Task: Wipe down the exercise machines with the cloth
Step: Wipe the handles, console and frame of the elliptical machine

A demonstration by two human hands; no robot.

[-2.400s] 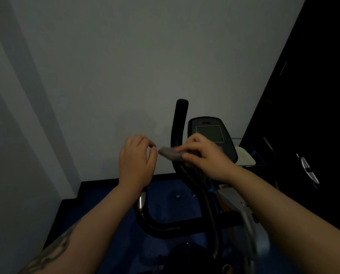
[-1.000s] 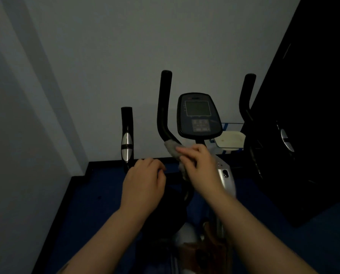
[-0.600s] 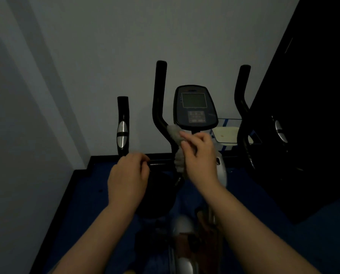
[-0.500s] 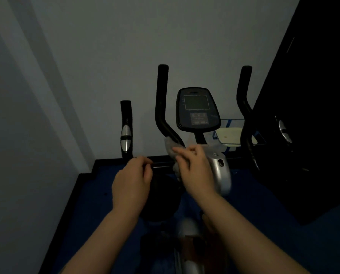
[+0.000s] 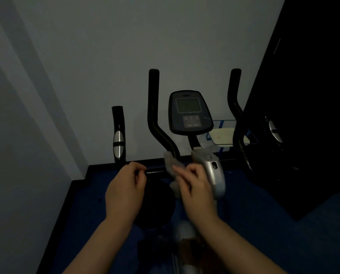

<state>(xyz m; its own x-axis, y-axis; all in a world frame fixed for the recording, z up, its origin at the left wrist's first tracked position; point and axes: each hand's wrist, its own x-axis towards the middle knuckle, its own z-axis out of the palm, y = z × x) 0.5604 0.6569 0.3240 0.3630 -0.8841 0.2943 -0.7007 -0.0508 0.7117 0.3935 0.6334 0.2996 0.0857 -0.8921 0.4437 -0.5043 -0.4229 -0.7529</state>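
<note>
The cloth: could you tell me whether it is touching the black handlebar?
Touching: the head view shows the cloth lying against the handlebar.

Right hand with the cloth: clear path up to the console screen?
Probably yes. The right hand holds the cloth at the base of the left handlebar; the console screen sits just above, with nothing between them.

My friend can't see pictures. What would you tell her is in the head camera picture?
A person's right hand holds a grey cloth against the lower part of a black handlebar on an exercise machine in a dim room. Their left hand curls by a crossbar, beside it. A console with a dark screen stands behind, before a pale wall.
</note>
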